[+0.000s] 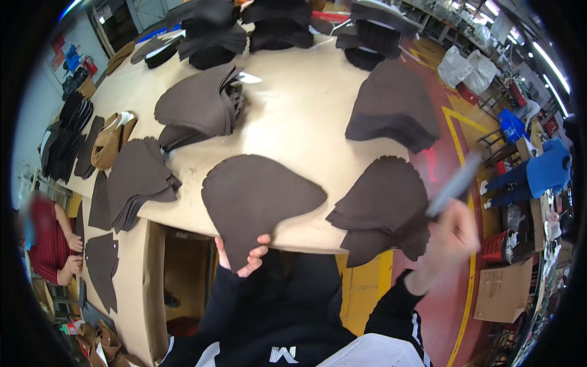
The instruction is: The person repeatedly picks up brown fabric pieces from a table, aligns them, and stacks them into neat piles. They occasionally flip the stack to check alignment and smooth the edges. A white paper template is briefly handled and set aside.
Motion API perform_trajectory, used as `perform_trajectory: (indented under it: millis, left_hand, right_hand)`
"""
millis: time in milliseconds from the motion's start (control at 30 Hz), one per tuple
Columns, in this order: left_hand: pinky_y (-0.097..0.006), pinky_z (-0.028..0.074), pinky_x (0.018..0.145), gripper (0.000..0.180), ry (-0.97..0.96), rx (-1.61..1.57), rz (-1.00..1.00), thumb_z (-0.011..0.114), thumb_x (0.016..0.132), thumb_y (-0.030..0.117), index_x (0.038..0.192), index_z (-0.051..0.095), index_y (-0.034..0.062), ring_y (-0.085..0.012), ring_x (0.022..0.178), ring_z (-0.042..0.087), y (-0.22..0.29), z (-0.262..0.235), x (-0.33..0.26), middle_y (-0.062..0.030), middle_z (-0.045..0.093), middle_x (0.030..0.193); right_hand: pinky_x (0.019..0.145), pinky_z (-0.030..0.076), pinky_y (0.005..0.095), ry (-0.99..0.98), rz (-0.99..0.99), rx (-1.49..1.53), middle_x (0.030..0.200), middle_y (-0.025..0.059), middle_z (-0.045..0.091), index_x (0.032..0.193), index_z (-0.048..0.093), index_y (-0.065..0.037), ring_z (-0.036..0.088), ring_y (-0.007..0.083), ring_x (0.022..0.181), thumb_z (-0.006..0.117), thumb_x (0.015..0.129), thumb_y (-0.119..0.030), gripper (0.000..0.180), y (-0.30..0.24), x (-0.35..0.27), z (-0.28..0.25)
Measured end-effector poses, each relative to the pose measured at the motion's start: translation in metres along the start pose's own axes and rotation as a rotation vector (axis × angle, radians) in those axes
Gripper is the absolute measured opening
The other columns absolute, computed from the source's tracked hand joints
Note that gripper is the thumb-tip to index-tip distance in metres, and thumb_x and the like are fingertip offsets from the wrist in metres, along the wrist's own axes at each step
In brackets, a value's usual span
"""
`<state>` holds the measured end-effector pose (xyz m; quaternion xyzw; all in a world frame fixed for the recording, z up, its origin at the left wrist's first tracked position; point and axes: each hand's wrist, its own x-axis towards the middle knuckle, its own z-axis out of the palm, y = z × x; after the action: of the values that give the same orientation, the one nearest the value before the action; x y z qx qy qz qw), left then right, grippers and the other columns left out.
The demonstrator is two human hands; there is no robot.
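My left hand [251,265] is closed on the narrow lower end of a dark brown cut leather-like piece [254,196]. The wide, rounded part of that piece rests at the table's near edge, with small notches along its border. On the right, my right hand [451,235] is smeared by motion. A long, pale grey, flat object [455,185] sticks up from its fingers, too blurred to name exactly. Just left of this hand lies a fanned stack of similar brown pieces [385,199] at the table's right corner.
More brown stacks lie on the tan table [293,116]: one far right [391,104], one far left [199,104], one near left [137,177]. Tall dark piles [211,37] line the back. A person in red [49,235] sits left; another in blue [541,168] stands right.
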<state>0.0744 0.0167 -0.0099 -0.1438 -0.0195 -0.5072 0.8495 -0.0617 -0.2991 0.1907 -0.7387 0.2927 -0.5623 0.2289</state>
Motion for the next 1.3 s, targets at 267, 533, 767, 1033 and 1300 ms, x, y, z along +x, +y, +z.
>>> perform_trajectory:
  millis: [267,533,767,1033,1300]
  left_hand:
    - [-0.026,0.047,0.056,0.106,-0.017,0.131,-0.218,0.091,0.064,0.041,0.141,0.03,0.0033,-0.02,0.077,0.046,0.024,-0.011,-0.042,-0.0164,0.039,0.11]
    - [-0.029,0.045,0.073,0.105,-0.047,-0.008,-0.422,0.093,0.065,0.025,0.142,0.027,-0.0019,-0.0212,0.093,0.048,0.025,-0.013,-0.065,-0.014,0.04,0.117]
    - [-0.033,0.039,0.092,0.103,0.127,0.507,-0.449,0.09,0.069,0.025,0.146,0.027,-0.0037,-0.0223,0.113,0.045,0.074,0.027,-0.057,-0.0134,0.042,0.132]
    - [-0.037,0.033,0.112,0.099,0.014,1.712,-0.302,0.086,0.076,0.025,0.149,0.027,-0.0067,-0.0251,0.135,0.043,0.113,0.161,-0.012,-0.0146,0.045,0.146]
    - [-0.032,0.04,0.101,0.07,0.113,2.046,0.397,0.068,0.079,0.003,0.143,0.04,0.0045,-0.0195,0.115,0.054,0.092,0.046,0.058,-0.0105,0.053,0.126]
  right_hand:
    - [0.104,0.043,0.0409,-0.928,0.031,0.406,0.135,0.0264,0.054,0.13,0.055,0.004,0.054,0.0356,0.124,0.071,0.089,-0.036,0.06,0.023,-0.115,0.121]
    - [0.114,0.031,0.042,-1.385,-0.062,0.291,0.147,0.0249,0.04,0.138,0.043,0.008,0.038,0.0364,0.138,0.066,0.09,-0.049,0.079,0.011,-0.167,0.111]
    - [0.111,0.036,0.0337,-1.724,0.846,0.888,0.144,0.0152,0.047,0.145,0.034,0.007,0.045,0.0209,0.132,0.084,0.078,-0.011,0.086,-0.004,-0.122,0.1]
    - [0.101,0.047,0.0318,-1.062,0.415,0.982,0.125,0.0132,0.062,0.131,0.05,0.009,0.059,0.0159,0.114,0.083,0.076,0.0,0.065,-0.015,-0.087,0.075]
    - [0.092,0.049,0.0365,-0.909,0.0,0.427,0.111,0.0197,0.063,0.128,0.043,0.0,0.063,0.0308,0.107,0.072,0.08,0.003,0.056,0.032,-0.122,0.121]
